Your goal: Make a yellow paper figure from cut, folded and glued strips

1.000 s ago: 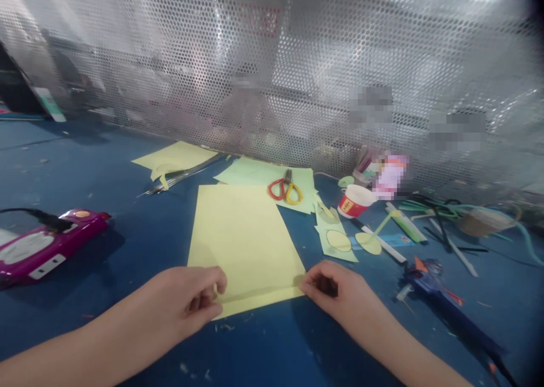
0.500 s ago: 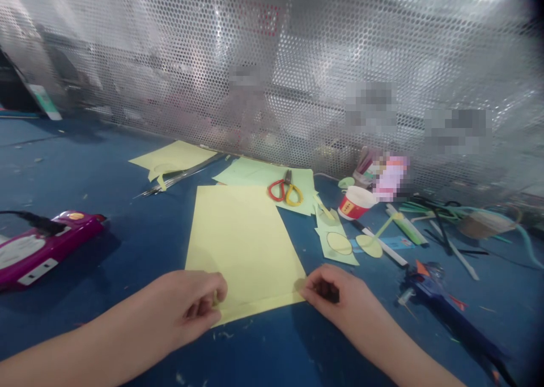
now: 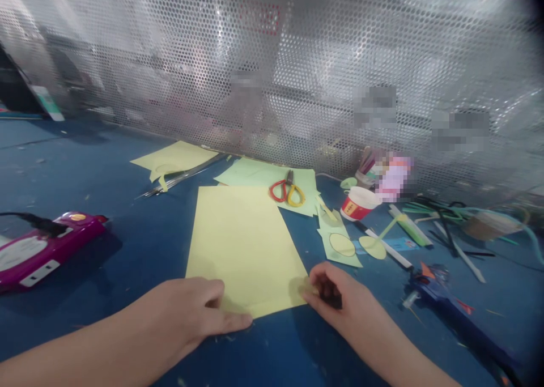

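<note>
A pale yellow sheet of paper (image 3: 242, 237) lies on the blue table with a narrow strip along its near edge folded over. My left hand (image 3: 195, 310) rests on its near left corner, thumb stretched along the folded edge and apart from the curled fingers. At the near right corner, my right hand (image 3: 340, 296) pinches the paper between thumb and fingertips. Beyond the sheet, scissors (image 3: 289, 190) with one red and one yellow handle lie on pale green paper (image 3: 250, 173).
Left stands a purple power strip (image 3: 55, 248) with a plugged-in cable. On the right are a paper cup (image 3: 359, 203), cut paper ovals (image 3: 342, 244), a blue glue gun (image 3: 450, 307) and coloured strips. More yellow paper (image 3: 181, 156) lies behind. A perforated metal screen (image 3: 170, 64) borders the table.
My left hand has gone from a pinch at the near left corner to a stretched thumb farther right along the folded edge. My right hand stays at its corner.
</note>
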### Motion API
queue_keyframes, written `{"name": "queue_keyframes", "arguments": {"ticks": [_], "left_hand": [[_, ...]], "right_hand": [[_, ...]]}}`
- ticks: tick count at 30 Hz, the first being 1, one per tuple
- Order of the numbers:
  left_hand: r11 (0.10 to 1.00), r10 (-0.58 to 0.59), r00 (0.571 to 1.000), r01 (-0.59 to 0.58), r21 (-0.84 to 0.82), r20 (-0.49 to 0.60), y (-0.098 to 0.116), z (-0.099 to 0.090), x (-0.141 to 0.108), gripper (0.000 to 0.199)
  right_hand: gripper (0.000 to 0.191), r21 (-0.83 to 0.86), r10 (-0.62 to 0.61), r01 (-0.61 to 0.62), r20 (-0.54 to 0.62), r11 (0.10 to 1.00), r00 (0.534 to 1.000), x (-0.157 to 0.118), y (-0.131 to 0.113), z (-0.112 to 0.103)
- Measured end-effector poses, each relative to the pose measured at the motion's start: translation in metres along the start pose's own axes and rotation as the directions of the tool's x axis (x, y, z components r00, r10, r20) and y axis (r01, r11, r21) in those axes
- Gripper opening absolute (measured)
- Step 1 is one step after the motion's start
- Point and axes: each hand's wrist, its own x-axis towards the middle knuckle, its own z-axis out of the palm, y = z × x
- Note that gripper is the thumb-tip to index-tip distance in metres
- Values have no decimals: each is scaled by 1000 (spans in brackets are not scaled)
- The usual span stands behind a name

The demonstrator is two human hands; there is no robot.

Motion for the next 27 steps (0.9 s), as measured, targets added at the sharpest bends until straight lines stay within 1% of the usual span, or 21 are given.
{"name": "queue_keyframes", "arguments": {"ticks": [2,3,4,5,6,7,8,9,10,11,13,17,19,22,25,27], "left_hand": [[995,64,998,-65,71,7,0,0,1,31],[988,105,994,-107,113,20,1,-2,1,35],[978,140,989,-144,153,39,3,-4,2,39],[967,165,984,-175,186,64,6,-7,3,42],[960,175,981,-190,208,90,10,-11,4,44],[957,167,980,-188,219,112,14,-15,5,44],[958,156,978,-184,218,138,18,-19,7,43],[961,139,979,-170,216,151,22,-23,8,42],[963,135,978,-168,212,162,25,-25,9,42],[962,137,976,-171,211,169,27,-27,10,42],[958,160,975,-191,212,155,28,-27,10,40],[943,262,964,-263,201,34,17,-19,8,37],[935,290,957,-283,212,-1,12,-13,6,38],[925,280,960,-269,266,0,8,-8,7,39],[912,255,965,-258,320,52,10,-9,8,42],[910,239,967,-253,328,84,12,-11,8,44]], "right_hand": [[4,-33,-66,65,-46,997,997,-2,1,0],[8,-82,-141,135,-84,987,986,-4,1,0],[15,-158,-247,227,-118,961,962,-6,0,0],[23,-251,-367,328,-127,911,922,-7,-1,0],[30,-346,-483,424,-104,837,869,-9,-2,0],[36,-424,-578,506,-53,751,814,-10,-5,0],[40,-479,-646,571,10,667,763,-12,-8,0],[43,-510,-687,618,73,598,723,-12,-11,0],[45,-527,-704,647,122,551,700,-13,-14,0],[47,-539,-708,658,152,526,690,-13,-16,0],[48,-559,-704,655,170,507,690,-11,-18,2],[53,-620,-724,641,163,453,670,-9,-15,5],[55,-644,-728,632,167,430,665,-8,-12,6],[56,-663,-724,623,175,415,668,-7,-12,5],[56,-677,-724,623,190,393,663,-7,-14,3],[55,-686,-725,619,192,382,661,-7,-14,1]]}}
